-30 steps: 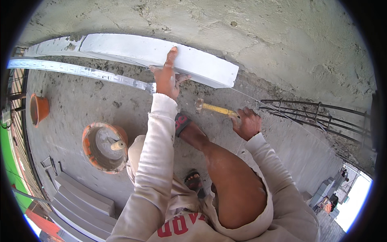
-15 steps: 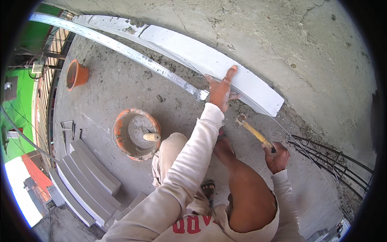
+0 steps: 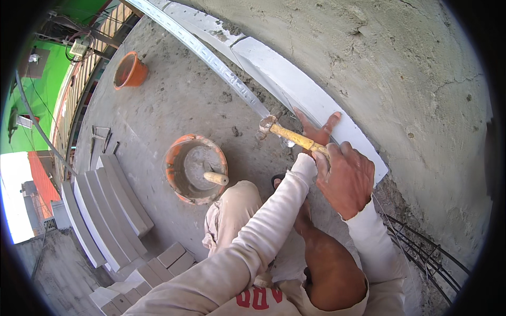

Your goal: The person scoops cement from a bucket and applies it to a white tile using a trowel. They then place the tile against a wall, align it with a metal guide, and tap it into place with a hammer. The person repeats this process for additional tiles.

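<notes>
My left hand [image 3: 322, 128] rests with spread fingers on the near side and top of a white block [image 3: 284, 79] laid along the wall's foot, partly hidden behind a hammer [image 3: 292, 136]. My right hand [image 3: 345, 181] grips the hammer's yellow handle, its head raised over the end of a silvery metal bar [image 3: 205, 55] lying beside the blocks; whether they touch I cannot tell. A thin string runs by the blocks. Left of my knee stands an orange-rimmed bucket [image 3: 170, 160] with grey mix and a wooden-handled tool [image 3: 216, 177].
Rough wall [image 3: 400, 73] at upper right; orange bucket [image 3: 134, 73] at upper left; metal tools [image 3: 103, 137], stacked long blocks [image 3: 100, 210] and smaller blocks [image 3: 163, 263] at left; dark rebar [image 3: 432, 263] at lower right. Railing [image 3: 87, 68] and cables along the left edge.
The view has swung, shifting the scene. My right hand has lifted the hammer up and leftward, now across my left hand, which stays on the block.
</notes>
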`<state>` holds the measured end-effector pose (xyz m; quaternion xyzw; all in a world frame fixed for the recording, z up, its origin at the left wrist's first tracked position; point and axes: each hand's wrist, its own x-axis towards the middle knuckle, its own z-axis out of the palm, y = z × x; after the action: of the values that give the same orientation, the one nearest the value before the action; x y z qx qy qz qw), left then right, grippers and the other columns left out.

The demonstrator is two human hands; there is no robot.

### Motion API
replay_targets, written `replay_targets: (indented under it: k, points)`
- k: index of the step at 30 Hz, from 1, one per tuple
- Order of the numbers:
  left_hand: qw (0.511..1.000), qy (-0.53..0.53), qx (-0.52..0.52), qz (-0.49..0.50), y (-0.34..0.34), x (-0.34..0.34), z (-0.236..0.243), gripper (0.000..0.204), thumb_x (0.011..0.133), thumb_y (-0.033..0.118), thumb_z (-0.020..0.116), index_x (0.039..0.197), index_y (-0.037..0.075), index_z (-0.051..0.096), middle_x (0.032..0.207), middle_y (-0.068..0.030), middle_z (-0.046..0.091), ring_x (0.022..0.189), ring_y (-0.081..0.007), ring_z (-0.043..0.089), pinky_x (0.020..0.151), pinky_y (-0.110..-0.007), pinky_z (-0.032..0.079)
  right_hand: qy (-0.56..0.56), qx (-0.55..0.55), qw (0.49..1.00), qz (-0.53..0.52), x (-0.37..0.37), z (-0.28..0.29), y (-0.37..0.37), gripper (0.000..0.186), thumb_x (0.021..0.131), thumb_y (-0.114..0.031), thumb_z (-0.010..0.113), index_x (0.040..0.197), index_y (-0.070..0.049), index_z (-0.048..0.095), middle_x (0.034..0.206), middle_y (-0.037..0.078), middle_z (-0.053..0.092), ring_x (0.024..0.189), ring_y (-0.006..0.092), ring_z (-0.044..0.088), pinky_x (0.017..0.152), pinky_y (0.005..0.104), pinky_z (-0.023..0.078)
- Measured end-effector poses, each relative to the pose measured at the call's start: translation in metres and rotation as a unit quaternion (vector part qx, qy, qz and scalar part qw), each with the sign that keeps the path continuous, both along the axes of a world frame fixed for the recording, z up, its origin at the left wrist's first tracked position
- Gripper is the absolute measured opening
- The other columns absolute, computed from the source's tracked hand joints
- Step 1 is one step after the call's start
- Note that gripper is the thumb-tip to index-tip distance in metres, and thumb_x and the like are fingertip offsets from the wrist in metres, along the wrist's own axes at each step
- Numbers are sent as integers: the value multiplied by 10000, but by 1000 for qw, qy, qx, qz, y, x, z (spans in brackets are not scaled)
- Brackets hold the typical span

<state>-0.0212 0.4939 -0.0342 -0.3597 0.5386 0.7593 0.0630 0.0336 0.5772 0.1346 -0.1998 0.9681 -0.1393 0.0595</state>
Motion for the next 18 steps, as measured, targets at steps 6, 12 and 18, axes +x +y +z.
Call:
replay_targets:
  k: [6,12,18]
  points:
    - [1000,-2,-15,-8,3,12,-3,1479,816,460,915,1682,140,-240,1562,-298,454,1322,-383,569,974,-521,553,37,67,986,149,-56,-12,-52,216,904,-182,784,920,33,770,947,286,726,773,386,740,708,483,559]
    - [999,2,-36,7,-1,16,-9,1471,816,466,913,1685,134,-227,1559,-305,459,1293,-384,587,953,-497,556,13,-12,988,156,-21,-14,-57,326,923,-236,787,1026,62,705,1215,403,681,783,446,728,746,543,568]
    - [999,20,-50,7,3,-2,-1,1463,816,472,910,1689,128,-213,1557,-312,463,1265,-385,605,932,-472,558,-216,-6,955,203,-29,-24,-119,304,926,-263,741,897,39,710,943,302,734,890,452,733,822,538,572]
